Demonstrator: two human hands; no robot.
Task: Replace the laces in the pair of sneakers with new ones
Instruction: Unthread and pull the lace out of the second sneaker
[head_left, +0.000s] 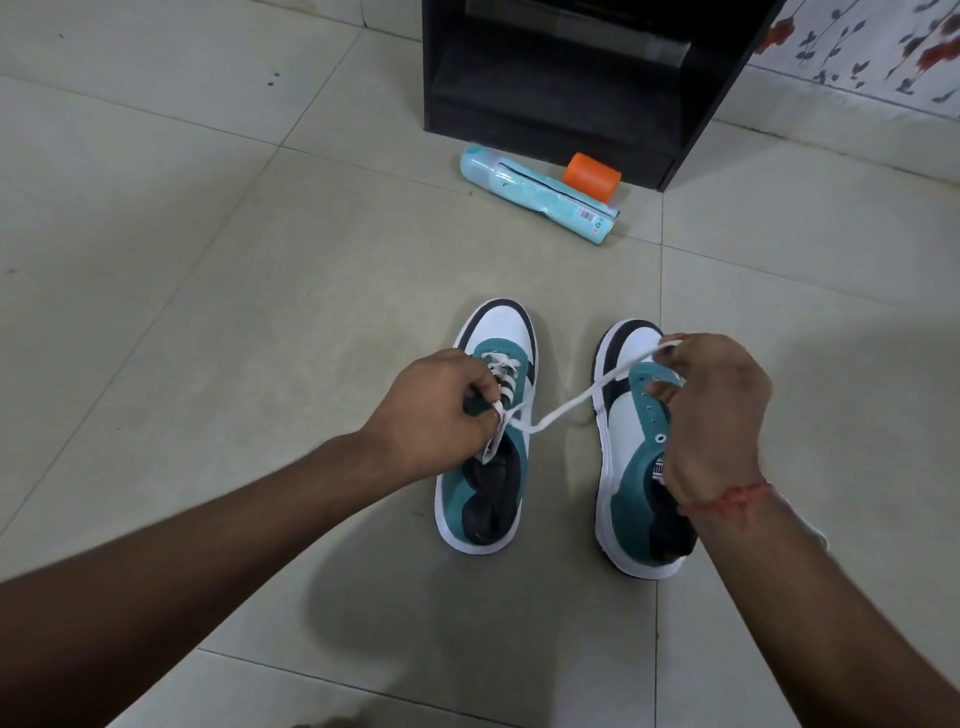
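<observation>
Two sneakers stand side by side on the tiled floor (208, 260), toes away. Left hand (431, 405) pinches the white lace (571, 402) at the left sneaker (498, 364), which is partly laced. Right hand (711, 410), its grip curled, holds the lace's far end above the unlaced right sneaker (623, 441). Between them the lace runs taut.

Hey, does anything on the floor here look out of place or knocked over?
Yes: a light blue bottle lies on its side on the tiles, with an orange cap beside it, in front of the black cabinet.
</observation>
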